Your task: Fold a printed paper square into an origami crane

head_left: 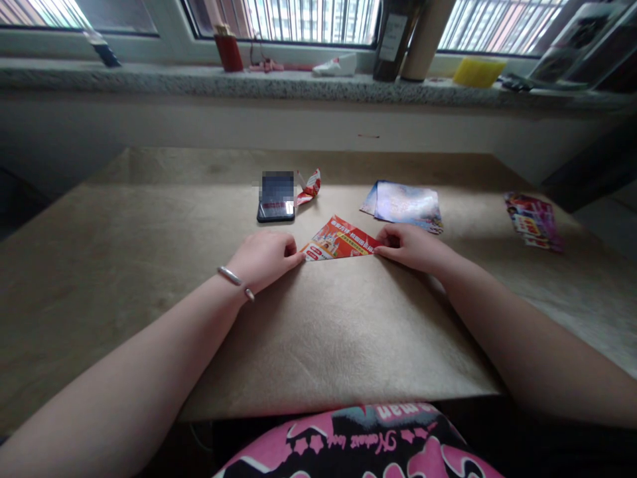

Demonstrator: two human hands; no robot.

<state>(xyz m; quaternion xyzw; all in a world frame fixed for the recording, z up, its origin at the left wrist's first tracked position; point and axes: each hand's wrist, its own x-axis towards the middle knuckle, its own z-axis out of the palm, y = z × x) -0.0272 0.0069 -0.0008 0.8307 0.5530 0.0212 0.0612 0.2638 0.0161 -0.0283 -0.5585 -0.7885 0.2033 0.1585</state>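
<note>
A red and orange printed paper [339, 241], folded into a triangle, lies flat on the tan table [149, 265]. My left hand [263, 257], with a silver bangle at the wrist, has curled fingers pressing the paper's left corner. My right hand [409, 245] pinches the paper's right corner with bent fingers. Both hands rest on the table surface.
A dark phone [276, 199] lies beyond the paper, with a small folded red-white paper piece [309, 188] beside it. A stack of bluish sheets [405, 204] sits to the right, and a pink printed leaflet [533, 220] farther right. The window sill [298, 83] holds bottles and small items.
</note>
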